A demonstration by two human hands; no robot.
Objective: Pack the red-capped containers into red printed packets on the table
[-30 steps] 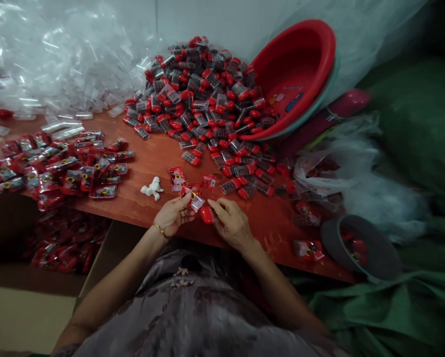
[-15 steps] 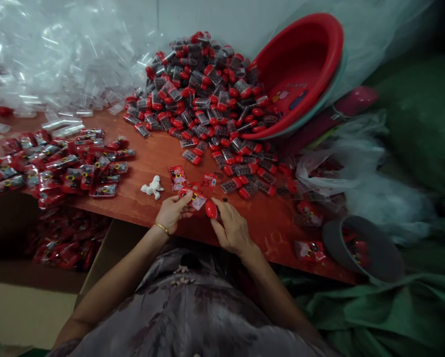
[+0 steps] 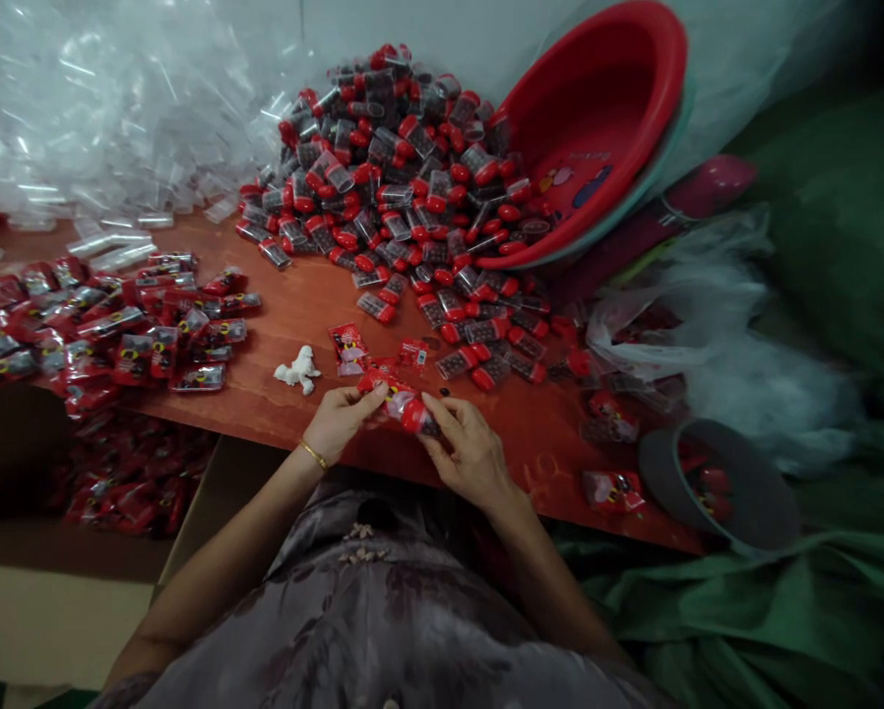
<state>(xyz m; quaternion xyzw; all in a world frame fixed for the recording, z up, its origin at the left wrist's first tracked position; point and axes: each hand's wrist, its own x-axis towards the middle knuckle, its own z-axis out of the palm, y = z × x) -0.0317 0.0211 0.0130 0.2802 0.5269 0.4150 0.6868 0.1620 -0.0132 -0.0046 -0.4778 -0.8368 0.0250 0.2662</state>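
My left hand pinches a red printed plastic sleeve between thumb and fingers, close to the table's front edge. My right hand is closed on a small red-capped container, its red end meeting the sleeve's right end. Whether the cap is inside the sleeve or only against it, I cannot tell. Just beyond my hands lie a flat red printed sleeve and another red piece with a printed label. A crumpled white scrap is to their left.
A big heap of red-capped clear containers spills from a tilted red basin. Red-wrapped packs are piled at left, below clear plastic pieces. At right are a grey bowl and a plastic bag.
My right hand has brought the container's red end left against the sleeve in my left hand; before, the two were apart. The view has shifted slightly.
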